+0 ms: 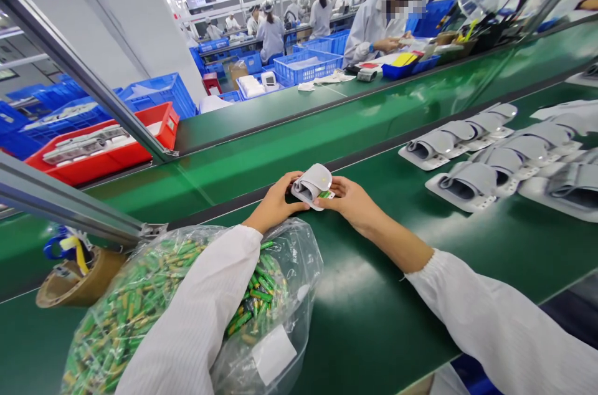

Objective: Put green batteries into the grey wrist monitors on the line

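Note:
My left hand (275, 203) and my right hand (351, 199) together hold one white wrist monitor with a grey rolled cuff (311, 185) just above the green conveyor belt (374, 295). A bit of green shows at the device's right end, under my right fingers. My left forearm in a white sleeve lies over a clear plastic bag full of green batteries (140, 301) at the near left. Several more cuffed monitors (486, 158) lie in rows on the belt to the right.
A brown tape roll (77, 283) sits left of the bag, under a metal frame bar (70, 208). Red (112, 146) and blue crates (308, 65) stand beyond the belt. A person in white (378, 21) works across the line; others stand further back.

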The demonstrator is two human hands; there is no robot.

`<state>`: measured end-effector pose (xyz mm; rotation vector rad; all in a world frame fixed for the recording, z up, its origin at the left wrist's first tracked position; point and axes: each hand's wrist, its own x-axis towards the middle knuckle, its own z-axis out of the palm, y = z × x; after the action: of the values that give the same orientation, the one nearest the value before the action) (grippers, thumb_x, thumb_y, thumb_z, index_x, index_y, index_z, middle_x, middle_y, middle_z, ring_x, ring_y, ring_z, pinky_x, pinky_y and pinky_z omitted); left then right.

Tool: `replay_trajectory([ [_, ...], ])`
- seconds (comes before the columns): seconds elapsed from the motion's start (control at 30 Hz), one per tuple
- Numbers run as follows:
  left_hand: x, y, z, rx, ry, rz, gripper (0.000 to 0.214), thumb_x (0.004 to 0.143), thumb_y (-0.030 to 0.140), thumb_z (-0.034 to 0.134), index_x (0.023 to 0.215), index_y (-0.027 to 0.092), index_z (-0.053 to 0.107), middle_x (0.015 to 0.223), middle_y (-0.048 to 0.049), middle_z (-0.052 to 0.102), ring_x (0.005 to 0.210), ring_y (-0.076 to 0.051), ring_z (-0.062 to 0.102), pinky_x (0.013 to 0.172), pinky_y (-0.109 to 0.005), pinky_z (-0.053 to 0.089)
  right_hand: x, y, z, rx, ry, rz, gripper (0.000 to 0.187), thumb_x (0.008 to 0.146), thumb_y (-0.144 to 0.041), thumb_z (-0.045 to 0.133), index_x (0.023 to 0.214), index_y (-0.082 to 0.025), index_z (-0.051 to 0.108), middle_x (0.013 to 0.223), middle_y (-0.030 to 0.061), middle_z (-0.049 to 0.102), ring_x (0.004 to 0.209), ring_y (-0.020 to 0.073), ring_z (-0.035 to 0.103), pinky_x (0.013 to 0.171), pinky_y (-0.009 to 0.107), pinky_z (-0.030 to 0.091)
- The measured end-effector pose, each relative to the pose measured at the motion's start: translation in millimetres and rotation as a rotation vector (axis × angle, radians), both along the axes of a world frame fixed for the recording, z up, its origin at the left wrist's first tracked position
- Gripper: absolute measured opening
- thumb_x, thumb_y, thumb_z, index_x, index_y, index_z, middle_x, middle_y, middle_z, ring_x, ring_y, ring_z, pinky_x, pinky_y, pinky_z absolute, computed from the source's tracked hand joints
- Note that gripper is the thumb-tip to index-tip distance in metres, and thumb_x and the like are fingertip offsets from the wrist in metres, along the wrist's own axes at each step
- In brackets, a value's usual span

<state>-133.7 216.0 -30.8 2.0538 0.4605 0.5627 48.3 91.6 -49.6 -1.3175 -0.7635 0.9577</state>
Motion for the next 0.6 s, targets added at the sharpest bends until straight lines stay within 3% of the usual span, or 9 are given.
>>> replay_trajectory([
  [0.2, 4.3, 3.9, 3.5, -0.244, -0.241, 0.067, 0.052, 0.072, 0.036, 0.093, 0.119, 0.024, 0.076, 0.118, -0.0063, 0.071, 0.114, -0.026, 0.066, 0.107, -0.042, 0.048, 14.8, -11.5, 19.3, -0.018, 0.32, 0.327, 0.042, 0.068, -0.038, 0.091, 0.101, -0.018, 0.076, 0.109, 0.0082, 0.076, 0.099, 0.0209, 0.07, 0.095, 0.036, 0.058],
  [0.33, 3.0, 2.1, 10.5, -0.437, -0.291, 0.01, 0.047, 0.076, 0.043, 0.091, 0.117, 0.024, 0.079, 0.116, -0.0059, 0.075, 0.11, -0.024, 0.069, 0.105, -0.041, 0.05, 12.9, -14.9, 22.1, -0.029, 0.363, 0.406, 0.056, 0.066, -0.053, 0.089, 0.109, -0.019, 0.074, 0.112, 0.0117, 0.074, 0.098, 0.0229, 0.067, 0.084, 0.036, 0.058],
  [0.47, 0.8, -5.6, 25.6, -0.461, -0.254, -0.07, 0.052, 0.077, 0.057, 0.088, 0.114, 0.022, 0.081, 0.115, -0.0077, 0.075, 0.108, -0.027, 0.069, 0.095, -0.038, 0.053, -5.0, -25.1, 27.0, -0.017, 0.444, 0.58, 0.077, 0.067, -0.07, 0.079, 0.125, -0.022, 0.066, 0.114, 0.0134, 0.07, 0.087, 0.0211, 0.061, 0.065, 0.031, 0.049],
  [0.6, -0.8, -7.9, 34.7, -0.457, -0.208, -0.133, 0.058, 0.076, 0.063, 0.086, 0.116, 0.022, 0.081, 0.115, -0.0092, 0.076, 0.1, -0.026, 0.069, 0.083, -0.035, 0.054, -28.2, -34.3, 30.6, 0.021, 0.544, 0.643, 0.068, 0.071, -0.073, 0.071, 0.118, -0.025, 0.063, 0.102, 0.0084, 0.063, 0.079, 0.0181, 0.05, 0.061, 0.028, 0.041],
])
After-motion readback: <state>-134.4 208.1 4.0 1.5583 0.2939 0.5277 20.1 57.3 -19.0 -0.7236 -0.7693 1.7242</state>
